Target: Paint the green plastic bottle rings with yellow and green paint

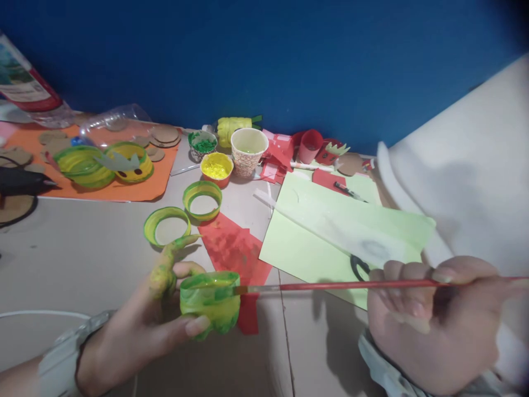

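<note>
My left hand (161, 298), smeared with yellow and green paint, grips the cut-off bottle bottom (210, 306) between thumb and fingers, its index finger raised. The bottle bottom is coated in green and yellow and has a lobed base. A thin red paintbrush (322, 285) lies across my right hand (433, 320), whose fingers are closed on its handle. Its bristles touch the right side of the bottle bottom near the rim. Beyond my left hand stand two green-and-yellow rings (149, 231). Red paper (237, 248) with paint stains lies beneath and behind the bottle bottom.
Paint cups, one yellow (217, 167) and one green (203, 144), stand beside a patterned paper cup (248, 154). Light green paper (306, 237) and scissors (359, 268) lie at right. On orange card (161, 184) at left are painted pieces; a glue gun (25, 181) is nearby.
</note>
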Available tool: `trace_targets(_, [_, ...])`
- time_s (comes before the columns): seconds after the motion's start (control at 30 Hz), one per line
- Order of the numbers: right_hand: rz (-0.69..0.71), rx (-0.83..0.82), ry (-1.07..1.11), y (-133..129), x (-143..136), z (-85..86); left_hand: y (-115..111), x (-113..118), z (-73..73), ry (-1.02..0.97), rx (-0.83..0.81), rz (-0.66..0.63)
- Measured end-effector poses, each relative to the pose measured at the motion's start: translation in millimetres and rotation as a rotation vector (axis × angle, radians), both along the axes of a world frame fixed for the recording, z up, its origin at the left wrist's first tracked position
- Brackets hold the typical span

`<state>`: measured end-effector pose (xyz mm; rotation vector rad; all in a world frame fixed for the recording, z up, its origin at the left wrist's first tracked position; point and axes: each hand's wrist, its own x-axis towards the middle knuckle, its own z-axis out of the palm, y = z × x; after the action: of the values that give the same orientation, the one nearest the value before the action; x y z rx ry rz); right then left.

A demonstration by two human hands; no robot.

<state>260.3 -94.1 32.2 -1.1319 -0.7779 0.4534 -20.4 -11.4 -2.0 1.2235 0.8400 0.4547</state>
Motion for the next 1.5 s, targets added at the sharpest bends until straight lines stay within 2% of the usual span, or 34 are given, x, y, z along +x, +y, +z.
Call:
trace_targets(0.13, [-0.010, -0.022, -0.014, 0.5, -2.7, -0.6, 1.0, -1.0, -2.5, -0.010, -0.034, 0.007])
trace_targets(0.23, [-0.054, -0.057, 0.004, 1.9, -0.5, -1.4, 1.6, -4.1, -10.9, -0.053, -0.011, 0.011])
trace_targets(0.33, [-0.030, -0.028, -0.015, 1.8, 0.6, -1.1, 2.4, -7.1, -17.6, -0.085, 0.030, 0.002])
trace_targets(0.43, [-0.006, -0.030, -0.033, 1.3, -1.6, -0.9, 2.6, -8.7, -19.5, -0.084, 0.041, 0.001])
trace_targets(0.57, [-0.071, -0.071, -0.030, 2.4, -1.4, -2.6, -0.1, -9.5, -19.9, -0.106, 0.018, 0.021])
trace_targets(0.73, [-0.031, -0.033, -0.013, 0.8, 4.8, -4.6, 2.1, 3.9, -8.4, -0.085, 0.016, 0.133])
trace_targets(0.87, [0.039, -0.010, 0.001, -1.9, 0.3, -2.5, 16.1, 24.9, 9.2, -0.163, 0.036, 0.134])
trace_targets(0.93, [0.054, -0.006, 0.016, -2.4, -4.0, -1.0, 20.9, 29.2, 12.7, -0.172, 0.044, 0.132])
trace_targets(1.0, [0.060, -0.009, 0.016, -2.5, -7.4, -0.4, 20.7, 26.0, 10.1, -0.167, 0.056, 0.132])
trace_targets(1.1, [0.041, -0.030, -0.003, -2.3, -8.8, -1.1, 12.7, 11.3, -2.4, -0.132, 0.075, 0.119])
trace_targets(1.27, [-0.050, -0.075, -0.023, -1.9, -2.1, -1.9, 0.8, -8.0, -19.7, -0.084, 0.062, 0.008])
trace_targets(1.5, [-0.010, -0.049, 0.024, -0.1, -2.2, 0.4, 2.1, -4.5, -14.7, -0.079, 0.021, 0.008])
